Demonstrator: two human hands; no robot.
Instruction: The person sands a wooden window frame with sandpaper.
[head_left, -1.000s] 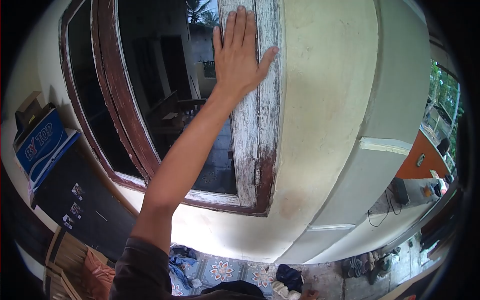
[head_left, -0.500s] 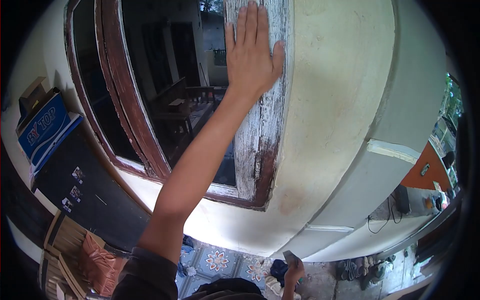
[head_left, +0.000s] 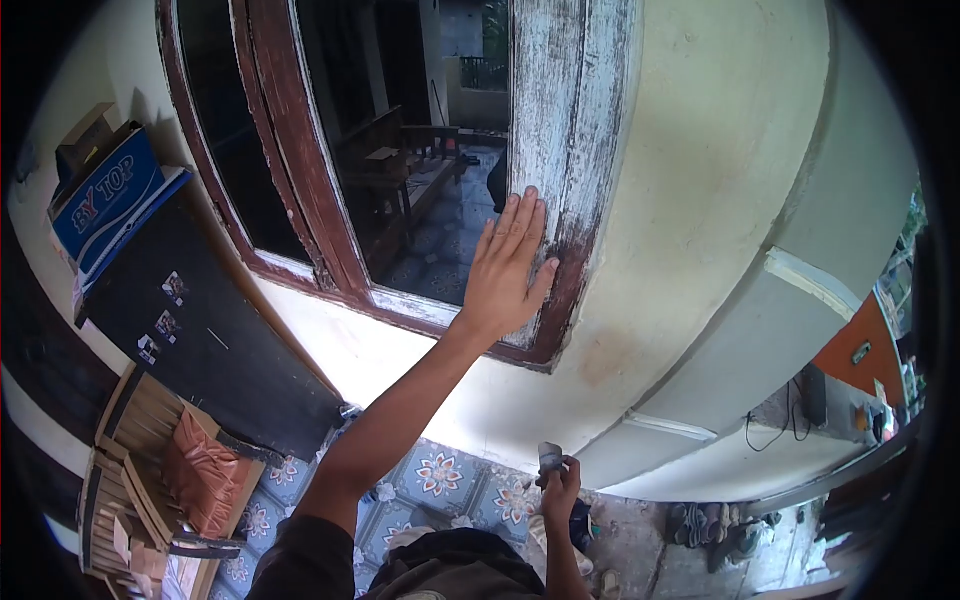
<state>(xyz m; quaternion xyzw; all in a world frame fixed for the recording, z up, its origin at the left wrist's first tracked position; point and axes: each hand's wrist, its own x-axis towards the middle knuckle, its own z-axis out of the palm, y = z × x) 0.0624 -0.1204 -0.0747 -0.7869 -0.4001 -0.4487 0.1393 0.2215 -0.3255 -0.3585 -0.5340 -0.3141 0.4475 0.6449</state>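
The left hand (head_left: 507,272) lay flat and unclenched, fingers together, against the lower part of the window frame (head_left: 560,150), whose white paint had peeled to bare brown wood near the bottom right corner. The right hand (head_left: 560,483) hung low by the body, closed around a small grey object (head_left: 550,456) I could not make out. Behind the glass stood dark wooden furniture. Left of the window a blue box (head_left: 108,200) sat on a black cabinet (head_left: 210,340), with a slatted wooden chair (head_left: 150,470) below it. The cream wall (head_left: 720,180) curved right, stained beneath the frame. Patterned floor tiles (head_left: 440,475) carried scattered cloth, and shoes (head_left: 710,525) lay by the wall's foot.
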